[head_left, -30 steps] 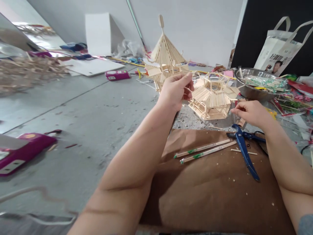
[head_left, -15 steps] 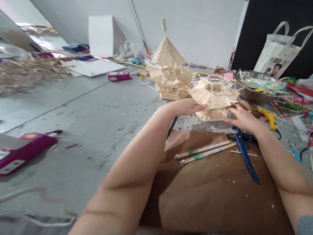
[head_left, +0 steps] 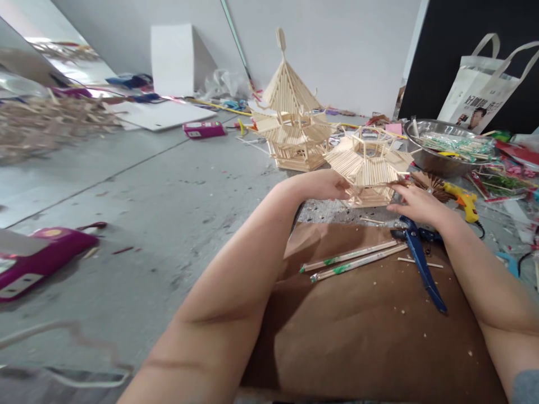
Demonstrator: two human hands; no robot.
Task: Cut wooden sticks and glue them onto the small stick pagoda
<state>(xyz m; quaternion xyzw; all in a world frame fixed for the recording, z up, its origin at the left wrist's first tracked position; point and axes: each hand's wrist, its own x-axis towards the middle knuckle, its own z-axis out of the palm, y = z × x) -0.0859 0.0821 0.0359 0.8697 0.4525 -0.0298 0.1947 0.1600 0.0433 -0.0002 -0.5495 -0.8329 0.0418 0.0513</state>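
A small wooden-stick pavilion tier [head_left: 373, 168] with a sloped roof stands on the floor between my hands. My left hand [head_left: 332, 185] is at its left side, fingers curled in under the roof edge, their tips hidden. At the right side, my right hand [head_left: 415, 201] touches the roof edge with its fingers apart from the thumb. Behind and to the left rises a taller stick pavilion [head_left: 292, 123] with a pointed roof. Nearer me, wrapped chopsticks [head_left: 357, 261] and a blue-handled cutter [head_left: 423, 266] lie on brown paper [head_left: 370, 331].
A metal bowl [head_left: 442, 160] of wrapped sticks is at the right, near a yellow glue gun [head_left: 463, 203] and a white bag [head_left: 480, 92]. Purple power strips [head_left: 46, 258] lie at left and farther back. A stick pile [head_left: 54, 126] is at far left.
My left hand's fingers have curled and shifted slightly down under the roof edge, the thumb no longer resting on it. My right hand is nearly unmoved.
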